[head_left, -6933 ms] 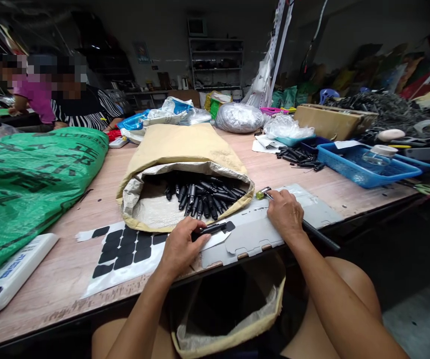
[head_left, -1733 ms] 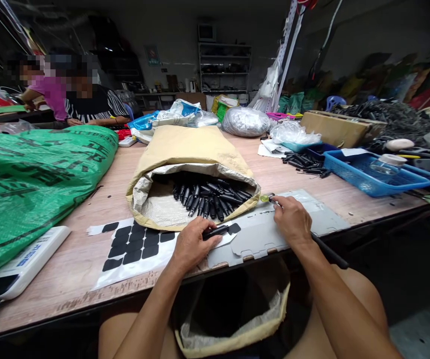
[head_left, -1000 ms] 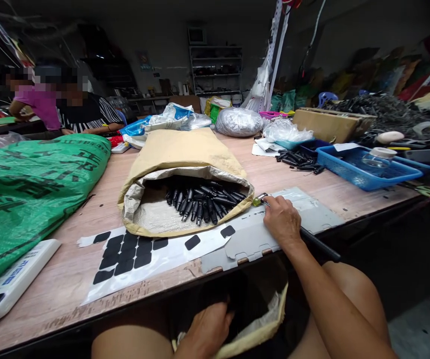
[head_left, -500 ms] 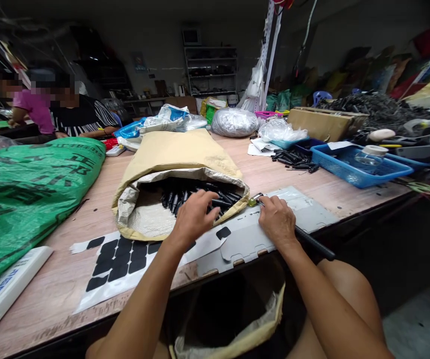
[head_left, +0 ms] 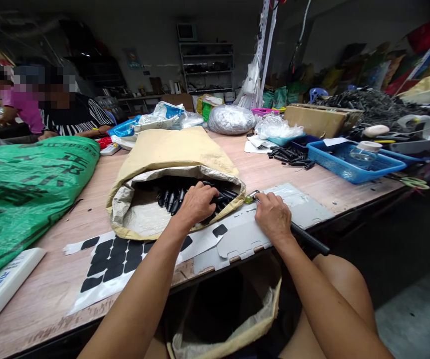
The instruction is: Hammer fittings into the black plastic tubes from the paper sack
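Black parts (head_left: pixel 170 199) lie heaped in an open sack (head_left: pixel 177 147), a black-handled tool (head_left: pixel 310 239) alongside.

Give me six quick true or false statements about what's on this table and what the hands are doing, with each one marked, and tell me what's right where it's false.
1. The left hand is among the black parts at the mouth of the yellow sack. True.
2. The right hand holds a black-handled tool. True.
3. Both hands are in the yellow sack. False: only the left hand is there.
4. A clear jar sits in the blue tray. True.
5. The green bag lies right of the yellow sack. False: the green bag lies left of it.
6. The white sheet is bare. False: the white sheet bears black squares.
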`<state>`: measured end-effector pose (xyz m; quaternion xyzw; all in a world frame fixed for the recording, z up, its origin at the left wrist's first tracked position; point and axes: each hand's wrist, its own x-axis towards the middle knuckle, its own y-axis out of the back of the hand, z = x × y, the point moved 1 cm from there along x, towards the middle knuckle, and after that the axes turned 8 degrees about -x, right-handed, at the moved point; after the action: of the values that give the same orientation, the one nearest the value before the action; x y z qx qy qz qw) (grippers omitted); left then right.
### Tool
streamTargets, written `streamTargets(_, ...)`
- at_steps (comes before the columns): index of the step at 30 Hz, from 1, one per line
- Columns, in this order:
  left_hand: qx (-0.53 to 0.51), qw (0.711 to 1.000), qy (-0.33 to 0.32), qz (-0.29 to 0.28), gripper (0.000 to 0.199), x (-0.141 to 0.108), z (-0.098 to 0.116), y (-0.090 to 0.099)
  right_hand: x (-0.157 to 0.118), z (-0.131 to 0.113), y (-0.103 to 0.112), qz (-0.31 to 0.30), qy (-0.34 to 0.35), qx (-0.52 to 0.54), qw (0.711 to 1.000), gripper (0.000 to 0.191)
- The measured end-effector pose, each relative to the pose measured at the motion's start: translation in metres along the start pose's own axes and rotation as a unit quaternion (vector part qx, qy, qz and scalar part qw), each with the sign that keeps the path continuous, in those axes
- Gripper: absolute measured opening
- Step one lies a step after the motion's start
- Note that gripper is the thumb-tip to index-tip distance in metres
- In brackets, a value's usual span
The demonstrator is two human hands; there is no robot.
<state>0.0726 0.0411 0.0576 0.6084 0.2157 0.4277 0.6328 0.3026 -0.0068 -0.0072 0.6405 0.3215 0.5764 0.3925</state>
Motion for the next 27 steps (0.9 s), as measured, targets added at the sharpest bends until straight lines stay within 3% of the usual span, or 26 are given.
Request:
streamTargets(3, 0.008, 1.0, 0.001, -0.017, 0.027, 0.006, 0.003, 0.0, 0.0, 0.0, 0.002, -0.003, 0.0, 0.005, 1.0, 0.028)
streamTargets(6, -0.034, 0.999, 0.005, 0.018, 0.027, -0.001, 0.009, 0.011, 0.001, 0.0, 0.003, -0.008, -0.001, 0.009, 1.0, 0.028)
streamTargets(11, -0.185, 0.98, 0.025, 0.07, 0.021, -0.055, 0.014, 0.03, 0.001, 0.0, 0.001, -0.005, -0.005, 0.018, 1.0, 0.03)
streamTargets(14, -0.244, 0.966, 0.053, 0.063, 0.02, -0.091, 0.011, 0.02, -0.001, 0.0, 0.0, -0.002, -0.02, 0.015, 1.0, 0.028)
streamTargets(17, -0.257, 0.963, 0.065, 0.057, 0.018, -0.112, 0.007, 0.0, -0.003, -0.001, 0.001, 0.001, -0.041, -0.005, 0.999, 0.025)
streamTargets(23, -0.261, 0.955, 0.094, 0.101, 0.018, -0.123, 0.005, -0.019, -0.001, 0.003, 0.002, -0.01, -0.033, 0.012, 0.999, 0.026)
streamTargets(27, -0.285, 0.945, 0.117, 0.106, 0.013, -0.124, 0.004, -0.019, -0.011, -0.002, 0.021, 0.052, -0.035, 0.085, 0.994, 0.031)
